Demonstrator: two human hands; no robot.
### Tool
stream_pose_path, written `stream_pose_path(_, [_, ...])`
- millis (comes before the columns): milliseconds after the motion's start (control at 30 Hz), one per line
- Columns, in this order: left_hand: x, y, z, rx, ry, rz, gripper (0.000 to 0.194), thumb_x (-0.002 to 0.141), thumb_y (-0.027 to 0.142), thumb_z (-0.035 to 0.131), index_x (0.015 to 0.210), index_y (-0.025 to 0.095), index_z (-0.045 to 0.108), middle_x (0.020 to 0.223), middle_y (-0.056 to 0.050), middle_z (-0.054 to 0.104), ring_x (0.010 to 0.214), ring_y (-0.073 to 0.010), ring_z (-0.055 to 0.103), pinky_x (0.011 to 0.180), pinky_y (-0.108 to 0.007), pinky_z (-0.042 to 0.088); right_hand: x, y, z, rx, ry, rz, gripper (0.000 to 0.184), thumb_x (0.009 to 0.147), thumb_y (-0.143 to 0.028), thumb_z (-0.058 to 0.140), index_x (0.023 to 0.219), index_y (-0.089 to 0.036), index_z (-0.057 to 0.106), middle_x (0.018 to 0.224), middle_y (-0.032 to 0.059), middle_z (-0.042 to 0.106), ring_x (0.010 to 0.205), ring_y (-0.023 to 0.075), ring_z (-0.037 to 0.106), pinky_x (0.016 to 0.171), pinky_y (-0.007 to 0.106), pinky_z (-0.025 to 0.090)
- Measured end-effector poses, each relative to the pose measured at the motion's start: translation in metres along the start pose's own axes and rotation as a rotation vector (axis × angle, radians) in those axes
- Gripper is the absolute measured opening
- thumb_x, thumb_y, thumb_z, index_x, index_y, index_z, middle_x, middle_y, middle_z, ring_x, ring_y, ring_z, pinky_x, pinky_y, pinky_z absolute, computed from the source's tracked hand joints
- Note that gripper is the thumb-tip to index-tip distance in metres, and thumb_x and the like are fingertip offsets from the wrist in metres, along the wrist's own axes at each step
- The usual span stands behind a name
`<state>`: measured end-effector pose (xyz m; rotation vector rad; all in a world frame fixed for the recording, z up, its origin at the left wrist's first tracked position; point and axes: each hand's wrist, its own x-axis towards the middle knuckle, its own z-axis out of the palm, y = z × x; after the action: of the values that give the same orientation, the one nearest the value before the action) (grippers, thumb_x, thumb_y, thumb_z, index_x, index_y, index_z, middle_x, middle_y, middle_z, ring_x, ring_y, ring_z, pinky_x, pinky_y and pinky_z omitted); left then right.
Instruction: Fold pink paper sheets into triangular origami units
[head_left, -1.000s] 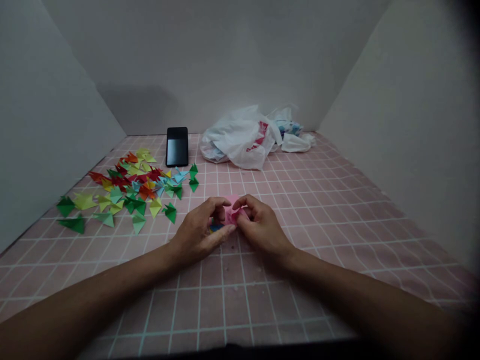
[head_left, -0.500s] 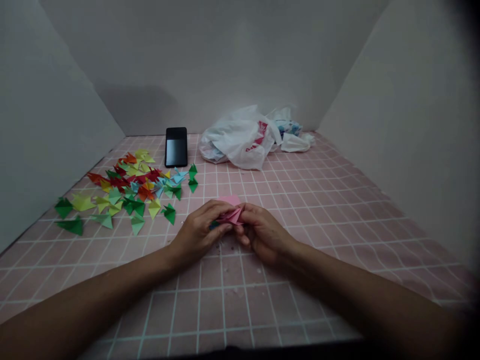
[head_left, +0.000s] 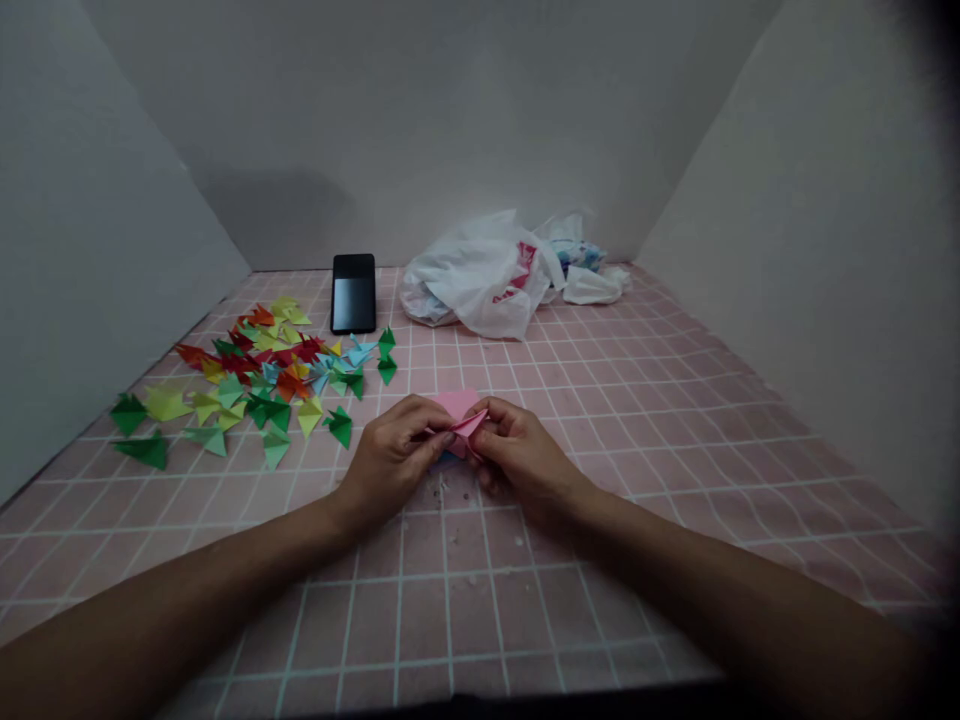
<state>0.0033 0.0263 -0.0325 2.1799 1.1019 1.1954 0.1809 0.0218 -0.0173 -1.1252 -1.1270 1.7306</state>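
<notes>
Between both hands is a small folded pink origami paper (head_left: 470, 425), its pointed part tilted up to the right. My left hand (head_left: 397, 450) pinches its left end between thumb and fingers. My right hand (head_left: 521, 455) grips the right side, with its lower fingers curled beneath. Just behind the hands lies a flat pink paper sheet (head_left: 456, 402), partly covered by them. A bit of blue paper (head_left: 448, 456) shows under the folded piece; most of it is hidden.
Many folded paper pieces (head_left: 274, 410) in green, yellow, red, orange and light blue lie at the left. A black phone (head_left: 353, 295) is behind them. A white plastic bag (head_left: 480, 275) and a smaller blue-patterned packet (head_left: 577, 255) rest by the back wall. The checked pink cloth (head_left: 637, 560) has small crumbs.
My left fingers have shifted from around the folded pink paper to a pinch at its left end. The paper's point now tilts upward more, and more of the pink sheet behind shows.
</notes>
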Motion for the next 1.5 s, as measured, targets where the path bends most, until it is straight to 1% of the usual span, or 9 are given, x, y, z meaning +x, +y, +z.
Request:
stream_pose_path(100, [0.000,0.000,0.000,0.024,0.012,0.021,0.009,0.087,0.009,0.064,0.090,0.015,0.070,0.086,-0.005,0.066,0.083,-0.0160,0.063,0.073,-0.027,0.049,0.000,-0.001,0.000,-0.007,-0.005,0.033,0.010,0.075,-0.017,0.057,0.082,-0.022,0.053,0.053,-0.0077,0.053,0.036,0.0051,0.043,0.035,0.016,0.029])
stream_pose_path(200, [0.000,0.001,0.000,0.015,-0.045,-0.021,0.010,0.088,0.009,0.064,0.095,0.014,0.068,0.085,-0.004,0.067,0.079,-0.0149,0.063,0.072,-0.027,0.049,0.001,-0.001,0.000,-0.042,-0.001,0.051,0.006,0.076,-0.019,0.058,0.078,-0.021,0.053,0.052,-0.0068,0.053,0.036,0.0052,0.043,0.034,0.016,0.028])
stream_pose_path(433, [-0.002,0.001,0.002,-0.059,-0.108,-0.056,0.014,0.089,0.013,0.063,0.103,0.016,0.064,0.091,-0.004,0.067,0.081,-0.0146,0.064,0.076,-0.028,0.050,0.002,0.000,-0.003,-0.088,-0.034,0.057,0.016,0.077,-0.027,0.065,0.074,-0.020,0.051,0.050,-0.0069,0.051,0.035,0.0051,0.042,0.034,0.017,0.027])
stream_pose_path(667, [0.000,0.004,0.002,-0.211,-0.122,-0.263,0.004,0.086,0.014,0.064,0.087,0.017,0.064,0.079,0.000,0.068,0.071,-0.0120,0.063,0.068,-0.024,0.048,0.003,-0.001,-0.003,0.003,-0.077,0.020,0.016,0.075,-0.026,0.065,0.077,-0.021,0.051,0.053,-0.0070,0.052,0.037,0.0049,0.043,0.036,0.017,0.030])
stream_pose_path(833, [0.002,0.008,-0.001,-0.307,-0.138,-0.347,0.005,0.086,0.021,0.064,0.084,0.016,0.065,0.077,0.000,0.065,0.071,-0.0113,0.059,0.068,-0.024,0.046,0.005,0.000,-0.003,-0.079,-0.040,0.023,0.012,0.075,-0.023,0.063,0.079,-0.021,0.052,0.052,-0.0074,0.052,0.036,0.0056,0.042,0.035,0.018,0.028])
stream_pose_path(967, [0.003,0.009,-0.001,-0.467,-0.162,-0.453,0.015,0.089,0.030,0.061,0.085,0.015,0.064,0.073,0.001,0.061,0.068,-0.0107,0.056,0.066,-0.024,0.044,0.004,0.001,-0.003,-0.163,-0.017,-0.031,0.008,0.075,-0.023,0.060,0.078,-0.021,0.053,0.056,-0.0066,0.053,0.038,0.0062,0.043,0.036,0.019,0.029])
stream_pose_path(1100, [0.003,0.011,0.000,-0.638,-0.187,-0.599,0.018,0.085,0.033,0.066,0.086,0.015,0.062,0.077,0.001,0.063,0.066,-0.0105,0.059,0.065,-0.025,0.047,0.004,0.002,-0.003,-0.227,0.015,-0.112,0.006,0.074,-0.020,0.057,0.073,-0.021,0.051,0.055,-0.0065,0.051,0.042,0.0065,0.040,0.040,0.020,0.027])
stream_pose_path(1367, [0.002,0.015,0.003,-0.743,-0.171,-0.690,0.022,0.078,0.033,0.072,0.086,0.016,0.061,0.079,0.000,0.064,0.068,-0.0114,0.061,0.068,-0.027,0.050,0.004,0.007,-0.004,-0.418,0.077,-0.271,0.008,0.078,-0.019,0.058,0.071,-0.020,0.053,0.067,-0.0015,0.056,0.060,0.0114,0.048,0.053,0.025,0.034])
stream_pose_path(1500, [0.001,0.017,0.005,-0.764,-0.157,-0.727,0.023,0.076,0.031,0.074,0.086,0.017,0.059,0.080,0.000,0.063,0.071,-0.0120,0.063,0.072,-0.028,0.051,0.001,0.007,-0.002,-0.517,0.094,-0.321,0.008,0.077,-0.017,0.056,0.070,-0.020,0.052,0.066,-0.0021,0.053,0.061,0.0121,0.046,0.055,0.027,0.033])
